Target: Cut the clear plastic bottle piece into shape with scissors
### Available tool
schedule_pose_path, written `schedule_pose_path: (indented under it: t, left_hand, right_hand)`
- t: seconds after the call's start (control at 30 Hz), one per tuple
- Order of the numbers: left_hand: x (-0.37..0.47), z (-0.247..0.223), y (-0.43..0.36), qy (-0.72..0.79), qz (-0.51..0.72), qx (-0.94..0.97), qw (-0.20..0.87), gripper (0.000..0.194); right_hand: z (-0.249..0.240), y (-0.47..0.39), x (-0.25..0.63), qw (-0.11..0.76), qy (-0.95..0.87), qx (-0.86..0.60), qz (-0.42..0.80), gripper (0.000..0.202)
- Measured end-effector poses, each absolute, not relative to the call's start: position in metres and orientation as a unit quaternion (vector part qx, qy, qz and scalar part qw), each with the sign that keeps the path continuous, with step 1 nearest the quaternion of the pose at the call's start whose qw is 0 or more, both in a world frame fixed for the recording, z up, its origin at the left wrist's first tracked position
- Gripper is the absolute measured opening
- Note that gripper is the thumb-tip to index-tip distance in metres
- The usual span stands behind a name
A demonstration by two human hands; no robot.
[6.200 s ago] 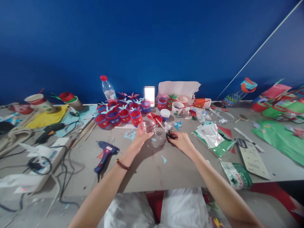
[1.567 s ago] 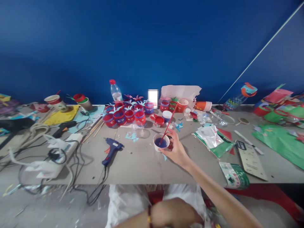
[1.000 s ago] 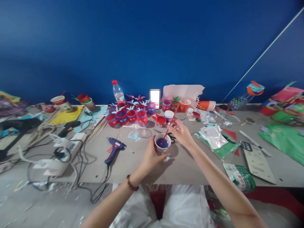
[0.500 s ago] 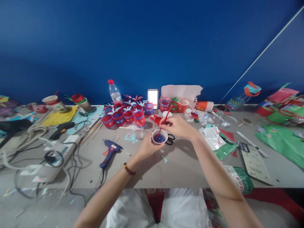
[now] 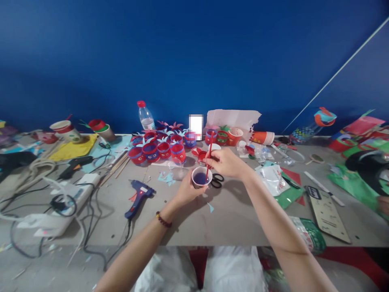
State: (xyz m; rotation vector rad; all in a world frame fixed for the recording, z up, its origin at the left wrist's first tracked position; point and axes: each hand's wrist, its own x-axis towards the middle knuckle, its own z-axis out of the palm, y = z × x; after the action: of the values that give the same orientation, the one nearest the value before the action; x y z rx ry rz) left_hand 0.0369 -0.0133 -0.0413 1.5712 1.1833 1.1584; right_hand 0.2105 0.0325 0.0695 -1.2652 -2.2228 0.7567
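A white paper cup [image 5: 201, 184] with dark blue liquid inside is held by my left hand [image 5: 187, 190], whose fingers wrap its side. Pinched in my right hand [image 5: 223, 162] is a red brush [image 5: 210, 148], standing nearly upright with its lower end in the cup, near the right inner wall. Just behind the cup sits a small open pot of red paint [image 5: 202, 156]. Black-handled scissors [image 5: 216, 181] lie right of the cup, below my right hand.
Painted cups with eyes [image 5: 151, 151] cluster behind at left. A blue glue gun [image 5: 139, 197] and a power strip [image 5: 68, 207] lie left. To the right are a phone [image 5: 328, 215] and green packaging [image 5: 310, 235]. Another person's hand [image 5: 383, 205] shows at the right edge.
The brush has swung from slanted to nearly upright and its lower end has moved toward the cup's right side. A person's hand and a dark object have appeared at the far right.
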Motion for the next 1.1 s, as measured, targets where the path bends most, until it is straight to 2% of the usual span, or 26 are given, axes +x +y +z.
schedule_pose_path:
  t: [0.2,0.4,0.63,0.83,1.1]
  left_hand:
    - [0.036,-0.046,-0.011,0.456,0.472,0.635,0.407,0.057]
    - [0.037,-0.051,-0.010,0.449,0.481,0.636,0.404,0.060]
    - [0.037,-0.053,-0.011,0.452,0.484,0.636,0.397,0.058]
    - [0.037,-0.050,-0.012,0.447,0.484,0.637,0.401,0.058]
    - [0.038,-0.055,-0.010,0.442,0.484,0.628,0.418,0.062]
  right_hand:
    - [0.063,0.032,0.202,0.259,-0.827,-0.415,0.278,0.025]
    - [0.063,0.027,0.200,0.323,-0.826,-0.380,0.261,0.017]
    - [0.067,0.027,0.202,0.256,-0.826,-0.424,0.270,0.025]
    - [0.060,0.032,0.204,0.278,-0.790,-0.439,0.325,0.025]
    - [0.060,0.030,0.197,0.301,-0.822,-0.401,0.271,0.021]
